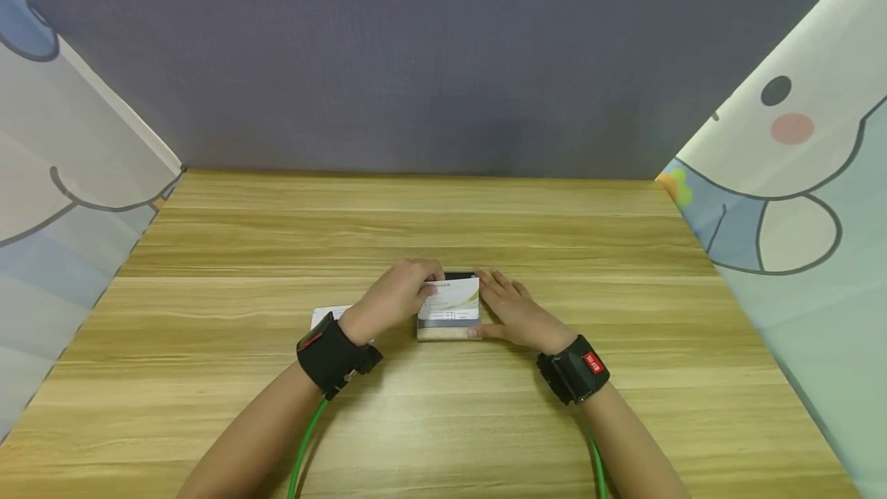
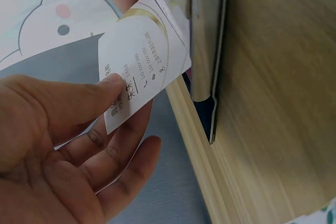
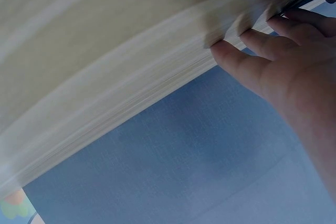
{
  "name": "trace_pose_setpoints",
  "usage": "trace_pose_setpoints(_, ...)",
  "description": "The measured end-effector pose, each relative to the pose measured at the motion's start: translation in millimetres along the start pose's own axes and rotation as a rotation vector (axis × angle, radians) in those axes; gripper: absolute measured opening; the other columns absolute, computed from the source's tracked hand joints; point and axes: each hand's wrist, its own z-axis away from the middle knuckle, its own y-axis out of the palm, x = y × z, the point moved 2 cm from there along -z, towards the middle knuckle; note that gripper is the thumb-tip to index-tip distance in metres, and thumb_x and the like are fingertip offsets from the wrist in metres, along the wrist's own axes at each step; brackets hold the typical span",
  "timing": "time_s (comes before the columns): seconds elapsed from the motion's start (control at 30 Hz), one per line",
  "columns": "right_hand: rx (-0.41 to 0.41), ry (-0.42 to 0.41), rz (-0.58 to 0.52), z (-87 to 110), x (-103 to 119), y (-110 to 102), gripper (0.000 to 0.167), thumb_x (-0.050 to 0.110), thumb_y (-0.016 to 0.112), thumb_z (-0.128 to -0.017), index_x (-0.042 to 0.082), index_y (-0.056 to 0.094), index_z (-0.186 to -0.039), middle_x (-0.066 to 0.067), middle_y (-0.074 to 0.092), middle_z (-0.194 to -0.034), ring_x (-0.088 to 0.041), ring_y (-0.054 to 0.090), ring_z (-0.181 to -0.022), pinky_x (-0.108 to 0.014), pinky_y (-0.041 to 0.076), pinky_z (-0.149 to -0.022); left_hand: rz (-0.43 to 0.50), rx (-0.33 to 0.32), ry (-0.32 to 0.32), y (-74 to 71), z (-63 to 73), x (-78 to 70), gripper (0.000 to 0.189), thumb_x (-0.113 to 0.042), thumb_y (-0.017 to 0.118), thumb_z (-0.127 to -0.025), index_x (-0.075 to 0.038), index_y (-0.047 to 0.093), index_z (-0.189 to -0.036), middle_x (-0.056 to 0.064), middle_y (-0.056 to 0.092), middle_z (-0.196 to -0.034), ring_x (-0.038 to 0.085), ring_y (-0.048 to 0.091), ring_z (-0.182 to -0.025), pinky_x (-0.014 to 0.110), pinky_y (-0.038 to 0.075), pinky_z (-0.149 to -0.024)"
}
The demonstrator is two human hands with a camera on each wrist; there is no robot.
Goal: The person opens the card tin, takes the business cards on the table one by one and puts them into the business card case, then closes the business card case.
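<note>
My left hand (image 1: 398, 291) pinches a white business card (image 2: 144, 59) by one end, thumb on the printed face and fingers behind. Dark print and a gold curve mark the card. It tilts over a flat card case (image 1: 443, 335) with a shiny metal edge (image 2: 206, 40) and a dark inside. More white printed card shows just below the held one in the head view. At the case's right side lies my right hand (image 1: 516, 314), its fingers extended onto the tabletop and its thumb at the case's near right corner. The right wrist view shows those fingertips (image 3: 219, 45) touching the wood.
Another white printed paper or card (image 1: 326, 316) lies on the wooden table (image 1: 443, 422), partly covered by the left wrist strap (image 1: 329, 353). Green cables (image 1: 305, 445) run from both wrist straps. A grey panel (image 1: 416, 60) stands behind the table, with cartoon-printed sheets at both sides.
</note>
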Motion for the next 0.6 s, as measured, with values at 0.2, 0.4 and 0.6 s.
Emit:
trace_pose_setpoints(0.2,0.011,0.006,-0.008,-0.7,0.0,0.1,0.089,0.041,0.069,-0.096,-0.007,0.025,-0.157,-0.024,0.019,-0.165,-0.045,0.011,-0.152,-0.065,0.014,-0.119,-0.022,0.017,-0.007,2.7,-2.0,2.4,0.011,0.007,0.071,-0.091,0.000,0.072,-0.099,0.012,0.072,-0.103,0.023,0.068,-0.091,0.036,0.056,-0.076)
trace_pose_setpoints(0.4,0.015,0.003,-0.014,0.2,0.2,-0.1,0.090,0.040,0.069,-0.096,-0.008,0.023,-0.157,-0.023,0.018,-0.165,-0.045,0.010,-0.152,-0.065,0.013,-0.119,-0.053,0.074,-0.041,5.1,-1.3,3.4,0.017,0.004,0.071,-0.092,0.004,0.073,-0.108,0.017,0.069,-0.107,0.032,0.067,-0.101,0.039,0.057,-0.085)
trace_pose_setpoints(0.6,0.017,0.001,-0.003,0.5,0.5,-0.4,0.090,0.040,0.069,-0.096,-0.009,0.024,-0.157,-0.023,0.018,-0.166,-0.045,0.010,-0.152,-0.064,0.014,-0.119,-0.069,0.132,-0.093,9.6,0.2,4.5,0.022,0.001,0.073,-0.092,0.004,0.073,-0.114,0.017,0.063,-0.107,0.030,0.065,-0.098,0.037,0.056,-0.083)
